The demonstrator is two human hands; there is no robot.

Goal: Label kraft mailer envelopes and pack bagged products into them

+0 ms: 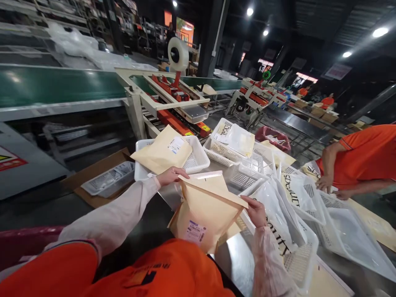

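Up close, holding a tan padded envelope (206, 214) upright above the steel tabletop (235, 255), left hand (170, 176) closing its grip on the top flap, right hand (256, 211) pinching the right edge. Just beyond, lying in a white basket (198, 159), a second envelope (162, 150). Reaching into baskets at far right, a co-worker's hand (324, 182).

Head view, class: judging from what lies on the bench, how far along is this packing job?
Done: a labelled envelope lies on a white basket. In hand: left hand and right hand hold open another envelope. Left: clear bagged items still sit in baskets.
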